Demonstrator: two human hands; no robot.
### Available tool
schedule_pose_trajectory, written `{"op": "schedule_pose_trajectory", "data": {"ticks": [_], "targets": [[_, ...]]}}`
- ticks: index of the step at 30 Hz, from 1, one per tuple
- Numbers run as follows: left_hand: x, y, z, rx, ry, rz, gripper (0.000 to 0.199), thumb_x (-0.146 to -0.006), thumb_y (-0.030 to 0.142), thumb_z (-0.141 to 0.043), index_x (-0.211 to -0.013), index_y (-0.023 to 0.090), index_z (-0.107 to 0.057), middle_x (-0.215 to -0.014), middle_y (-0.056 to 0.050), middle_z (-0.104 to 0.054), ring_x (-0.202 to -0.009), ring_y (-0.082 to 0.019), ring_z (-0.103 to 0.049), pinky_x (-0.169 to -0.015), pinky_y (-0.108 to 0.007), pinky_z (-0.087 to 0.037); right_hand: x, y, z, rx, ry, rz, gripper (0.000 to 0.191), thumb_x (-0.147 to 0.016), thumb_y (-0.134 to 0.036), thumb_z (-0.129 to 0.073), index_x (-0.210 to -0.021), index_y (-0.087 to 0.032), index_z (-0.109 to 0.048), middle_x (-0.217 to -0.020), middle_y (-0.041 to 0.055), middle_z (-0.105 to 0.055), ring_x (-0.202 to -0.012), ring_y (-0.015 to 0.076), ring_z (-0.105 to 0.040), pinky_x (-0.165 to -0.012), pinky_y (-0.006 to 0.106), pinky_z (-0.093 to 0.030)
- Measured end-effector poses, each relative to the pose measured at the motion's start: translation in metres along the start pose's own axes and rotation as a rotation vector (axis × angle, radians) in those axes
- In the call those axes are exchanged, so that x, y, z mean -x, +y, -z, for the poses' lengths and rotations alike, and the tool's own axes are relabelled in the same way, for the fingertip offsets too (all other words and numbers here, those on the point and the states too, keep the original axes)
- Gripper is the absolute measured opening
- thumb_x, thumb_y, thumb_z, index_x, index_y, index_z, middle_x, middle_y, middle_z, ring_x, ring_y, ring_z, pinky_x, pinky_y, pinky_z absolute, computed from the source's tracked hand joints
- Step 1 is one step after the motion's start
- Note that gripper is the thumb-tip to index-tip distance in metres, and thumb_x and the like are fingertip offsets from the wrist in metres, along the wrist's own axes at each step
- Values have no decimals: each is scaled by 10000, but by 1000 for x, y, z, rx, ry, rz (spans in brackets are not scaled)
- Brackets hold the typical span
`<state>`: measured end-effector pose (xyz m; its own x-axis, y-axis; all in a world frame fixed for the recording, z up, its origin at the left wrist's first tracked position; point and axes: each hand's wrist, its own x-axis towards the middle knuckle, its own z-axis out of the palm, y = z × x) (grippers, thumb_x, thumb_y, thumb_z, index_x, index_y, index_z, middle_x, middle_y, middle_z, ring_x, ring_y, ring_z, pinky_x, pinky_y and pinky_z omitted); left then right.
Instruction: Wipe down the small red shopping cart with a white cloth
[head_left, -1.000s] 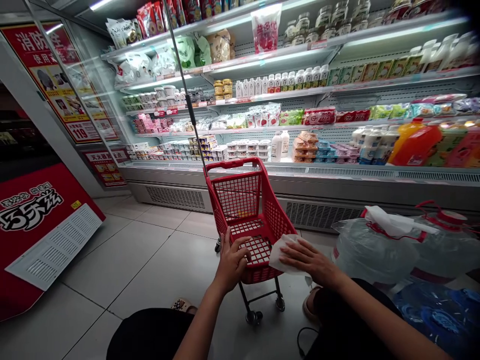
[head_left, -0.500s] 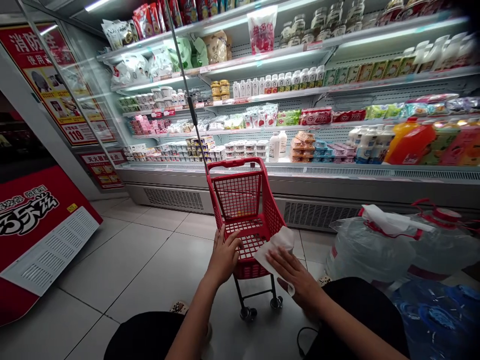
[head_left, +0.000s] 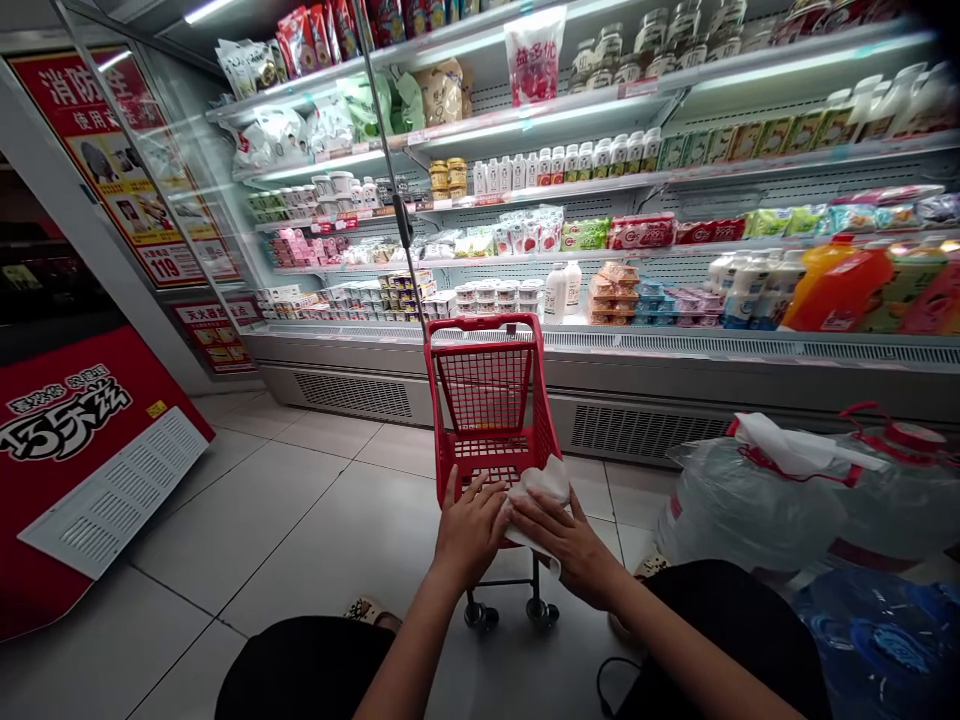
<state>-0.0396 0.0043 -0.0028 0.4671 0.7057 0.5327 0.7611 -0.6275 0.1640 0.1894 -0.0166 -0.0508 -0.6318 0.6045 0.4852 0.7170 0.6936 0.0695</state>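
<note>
A small red shopping cart (head_left: 491, 390) with a mesh basket and dark wheels stands on the tiled floor in front of me. My left hand (head_left: 471, 525) is at the cart's near edge, its fingers apart with nothing visible held. Beside it, the fingertips of my right hand (head_left: 566, 540) come close to my left hand. A white cloth (head_left: 551, 480) lies under my right hand and against the near edge of the basket; my right hand holds it there with its fingers over it. Both palms are hidden from view.
Refrigerated shelves (head_left: 637, 345) with bottles and packets run behind the cart. Large water jugs in clear plastic (head_left: 742, 510) and a blue one (head_left: 877, 630) stand at right. A red freezer (head_left: 97, 440) is at left. A black cable (head_left: 604, 680) lies near my right leg.
My right hand has moved left with the white cloth, close to my left hand. My left hand has shifted right along the cart's near edge. The cart has turned slightly.
</note>
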Motion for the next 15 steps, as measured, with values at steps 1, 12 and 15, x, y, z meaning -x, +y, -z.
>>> {"op": "schedule_pose_trajectory", "data": {"ticks": [1,12,15], "targets": [[1,-1,1,-2,2,-1,338,-1100,349,-394,-1257,323,-693,-1332,44,-729,-1408,-220,-553,-1322,-551,80,-1,-5,-3,-17,3,-30,788,-971,-103,-439,-1677,-280,-137,-1689,34,-317,-1603,256,-160,-1273,634,27],[12,-13,16,54,-39,-29,358,-1099,344,-372,-1296,327,-671,-1340,45,-721,-1419,-189,-538,-1331,-516,59,13,-49,-4,-133,132,-188,968,-773,38,-352,-1683,-170,-93,-1722,81,-234,-1595,242,-191,-1248,505,-345],[13,-16,21,76,-61,-24,429,-1103,360,-350,-1484,296,-536,-1424,17,-674,-1426,-177,-529,-1339,-491,4,5,-32,4,-115,55,-34,1027,-732,57,-378,-1682,-204,-91,-1712,58,-257,-1589,225,-209,-1262,488,-328]]}}
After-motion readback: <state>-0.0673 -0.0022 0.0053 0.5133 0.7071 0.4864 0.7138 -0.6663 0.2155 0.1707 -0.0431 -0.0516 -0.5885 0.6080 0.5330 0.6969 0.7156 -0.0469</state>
